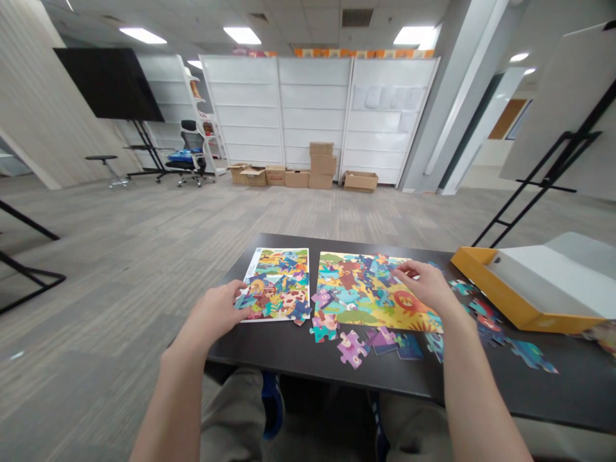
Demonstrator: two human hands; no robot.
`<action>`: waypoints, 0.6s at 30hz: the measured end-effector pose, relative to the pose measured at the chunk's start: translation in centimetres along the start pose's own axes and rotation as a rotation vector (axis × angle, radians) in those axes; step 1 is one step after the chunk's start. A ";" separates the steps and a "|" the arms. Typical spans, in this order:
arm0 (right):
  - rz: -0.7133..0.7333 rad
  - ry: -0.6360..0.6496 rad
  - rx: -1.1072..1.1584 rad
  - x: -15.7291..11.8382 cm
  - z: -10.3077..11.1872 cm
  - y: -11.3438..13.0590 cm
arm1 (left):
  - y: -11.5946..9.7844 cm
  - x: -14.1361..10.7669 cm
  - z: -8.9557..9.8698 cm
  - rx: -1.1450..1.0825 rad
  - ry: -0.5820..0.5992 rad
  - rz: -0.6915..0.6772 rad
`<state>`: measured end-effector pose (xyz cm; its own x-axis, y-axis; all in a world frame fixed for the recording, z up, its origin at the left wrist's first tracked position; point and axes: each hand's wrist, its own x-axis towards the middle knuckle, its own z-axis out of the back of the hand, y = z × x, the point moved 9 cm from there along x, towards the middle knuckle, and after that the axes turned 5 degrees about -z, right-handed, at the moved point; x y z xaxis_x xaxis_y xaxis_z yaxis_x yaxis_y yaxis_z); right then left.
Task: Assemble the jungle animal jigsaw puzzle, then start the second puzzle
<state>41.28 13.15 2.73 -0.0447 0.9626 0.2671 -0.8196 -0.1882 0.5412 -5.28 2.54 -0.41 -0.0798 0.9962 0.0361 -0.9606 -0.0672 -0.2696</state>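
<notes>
My left hand (222, 312) rests at the left edge of a printed picture sheet (251, 263), its thumb and fingers apart. Several loose jigsaw pieces (294, 300) lie heaped on the lower part of that sheet. My right hand (426, 285) is over the right side of a colourful animal puzzle (366, 316), near the orange lion. Its thumb and fingertips are drawn together; whatever they pinch, if anything, is too small to make out. More loose pieces lie on top of the puzzle. A purple jigsaw piece (353, 348) lies below its front edge.
The black table (298, 350) carries further pieces (532, 354) at the right, beside an open yellow box (524, 311) with a white inside. Beyond stand cardboard boxes (321, 165), an office chair (190, 151), a large screen (110, 83) and a whiteboard stand (543, 183).
</notes>
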 end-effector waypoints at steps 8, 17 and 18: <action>0.000 0.003 -0.001 -0.1 -0.3 0.4 | -8.0 -0.1 1.4 -0.200 -0.157 -0.269; 0.020 -0.042 0.054 -0.3 0.3 1.0 | -24.4 -1.6 -3.4 -0.177 -0.055 -0.666; 0.025 -0.048 0.063 -0.3 0.5 1.0 | -25.4 -1.6 -3.9 -0.155 -0.042 -0.676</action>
<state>40.78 12.63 3.57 -0.0358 0.9474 0.3181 -0.7808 -0.2251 0.5828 20.28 2.84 2.59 0.5095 0.8135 0.2803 -0.7545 0.5790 -0.3090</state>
